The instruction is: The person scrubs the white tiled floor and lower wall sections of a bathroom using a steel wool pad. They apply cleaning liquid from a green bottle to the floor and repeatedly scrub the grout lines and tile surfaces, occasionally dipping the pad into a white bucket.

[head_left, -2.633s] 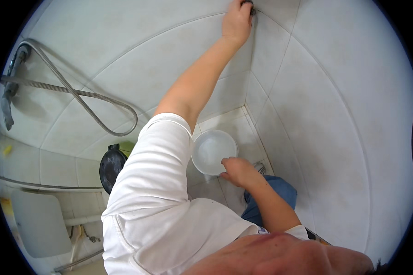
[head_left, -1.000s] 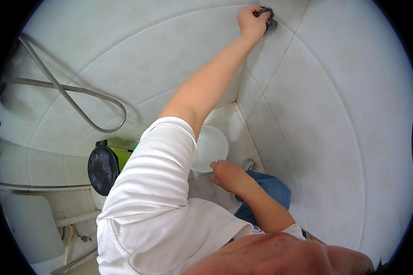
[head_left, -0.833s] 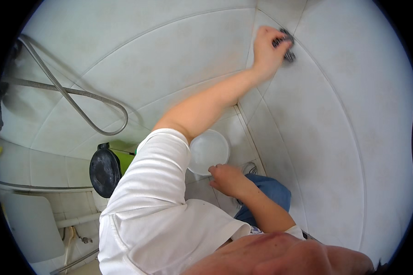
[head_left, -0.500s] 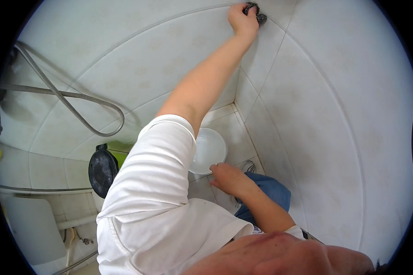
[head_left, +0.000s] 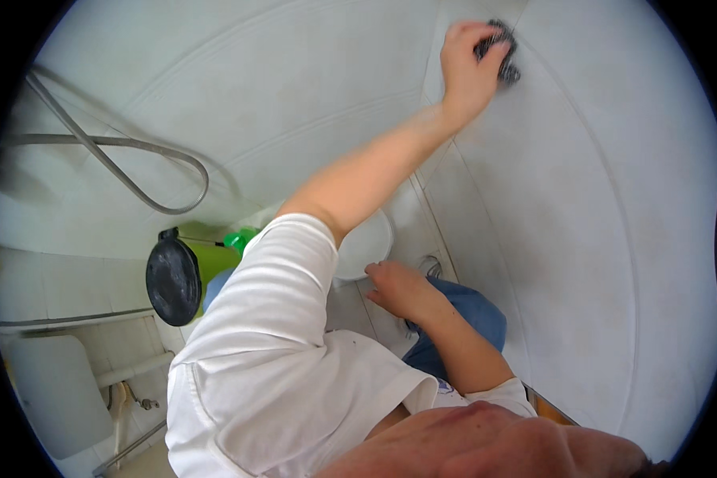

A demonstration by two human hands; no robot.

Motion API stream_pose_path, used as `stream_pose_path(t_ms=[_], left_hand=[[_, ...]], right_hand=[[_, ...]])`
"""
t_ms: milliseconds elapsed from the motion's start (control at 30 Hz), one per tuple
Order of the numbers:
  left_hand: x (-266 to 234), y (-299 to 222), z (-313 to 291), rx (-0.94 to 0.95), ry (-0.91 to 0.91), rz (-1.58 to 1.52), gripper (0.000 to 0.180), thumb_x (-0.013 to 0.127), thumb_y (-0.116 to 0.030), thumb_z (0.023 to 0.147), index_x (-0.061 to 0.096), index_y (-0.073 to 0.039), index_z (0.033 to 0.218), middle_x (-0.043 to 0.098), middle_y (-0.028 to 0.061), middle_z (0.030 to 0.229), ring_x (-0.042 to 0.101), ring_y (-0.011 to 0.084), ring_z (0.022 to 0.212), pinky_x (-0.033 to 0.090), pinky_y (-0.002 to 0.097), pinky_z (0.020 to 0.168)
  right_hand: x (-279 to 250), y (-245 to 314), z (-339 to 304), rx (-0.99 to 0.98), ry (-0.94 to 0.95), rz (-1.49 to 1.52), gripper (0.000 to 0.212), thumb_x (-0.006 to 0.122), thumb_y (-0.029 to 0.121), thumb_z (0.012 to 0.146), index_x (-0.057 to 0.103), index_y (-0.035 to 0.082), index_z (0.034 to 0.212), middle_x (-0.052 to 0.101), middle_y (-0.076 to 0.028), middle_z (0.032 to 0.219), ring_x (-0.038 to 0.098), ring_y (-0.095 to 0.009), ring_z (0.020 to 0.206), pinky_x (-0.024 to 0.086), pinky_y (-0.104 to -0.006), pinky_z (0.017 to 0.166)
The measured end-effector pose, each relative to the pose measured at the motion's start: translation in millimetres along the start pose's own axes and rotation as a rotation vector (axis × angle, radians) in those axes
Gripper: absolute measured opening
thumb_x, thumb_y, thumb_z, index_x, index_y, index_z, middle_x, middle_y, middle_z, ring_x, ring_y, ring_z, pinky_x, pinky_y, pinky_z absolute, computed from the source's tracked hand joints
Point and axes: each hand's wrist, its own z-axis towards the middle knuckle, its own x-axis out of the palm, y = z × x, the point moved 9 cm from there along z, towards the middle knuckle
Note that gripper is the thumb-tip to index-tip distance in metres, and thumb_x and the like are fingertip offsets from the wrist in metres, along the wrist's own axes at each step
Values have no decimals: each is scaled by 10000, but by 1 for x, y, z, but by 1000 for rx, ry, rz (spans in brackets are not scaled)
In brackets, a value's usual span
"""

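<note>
My left hand [head_left: 464, 65] is stretched up to the corner of the white tiled wall [head_left: 311, 95], fingers closed on a dark grey scouring pad [head_left: 503, 57] that presses against the tiles. My right hand [head_left: 400, 290] is low down by my blue-trousered knee [head_left: 472, 320], fingers loosely curled and holding nothing. It lies next to the rim of a white basin [head_left: 368, 240] on the floor. My white-sleeved left arm covers part of the basin.
A grey shower hose [head_left: 139, 185] loops on the left wall. A green bin with a black lid [head_left: 174, 279] stands left of the basin, with a green bottle cap [head_left: 239, 237] beside it. Pipes and a white fixture [head_left: 52, 390] are at lower left.
My left hand with the pad has slid down and to the right from the top of the corner onto the right-hand wall. My right hand has stayed by the basin.
</note>
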Motion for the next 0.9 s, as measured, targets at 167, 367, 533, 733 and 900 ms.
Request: stream_pose_path(t_ms=[167, 367, 533, 733, 900], left_hand=[[-6, 12, -22, 21, -138, -54, 165, 685, -53, 708, 622, -21, 857, 530, 115, 993, 539, 269, 903, 460, 331, 757], [-48, 124, -150, -306, 34, 176, 176, 707, -75, 707, 640, -25, 863, 584, 109, 929, 560, 252, 878, 459, 328, 777], [-29, 83, -118, -227, -38, 56, 189, 714, -87, 708, 653, -32, 878, 585, 111, 936, 569, 243, 880, 466, 324, 776], [-14, 37, -58, -86, -108, -134, 187, 703, -53, 704, 640, -36, 879, 535, 113, 1030, 560, 266, 893, 470, 336, 769], [-42, 109, -167, -360, -119, 59, 199, 692, -57, 730, 625, -31, 916, 546, 115, 1040, 556, 242, 914, 468, 323, 770]], right_hand=[[-4, 4, -2, 33, 33, 42, 294, 662, 213, 778, 538, 15, 956, 598, -174, 875, 593, -353, 863, 490, -443, 736], [3, 2, -1, 77, 123, 68, 325, 659, 201, 783, 534, 22, 1024, 593, -169, 904, 589, -347, 887, 487, -439, 748], [7, -3, -2, 93, 100, 63, 352, 666, 194, 774, 536, 19, 1050, 589, -175, 914, 587, -353, 888, 485, -436, 742], [0, 1, 1, 50, 12, 96, 281, 676, 178, 755, 538, 0, 924, 579, -166, 867, 584, -352, 855, 495, -435, 724], [2, 6, 3, 113, 173, 63, 380, 672, 158, 758, 513, 8, 1070, 588, -189, 932, 577, -355, 901, 481, -433, 740]])
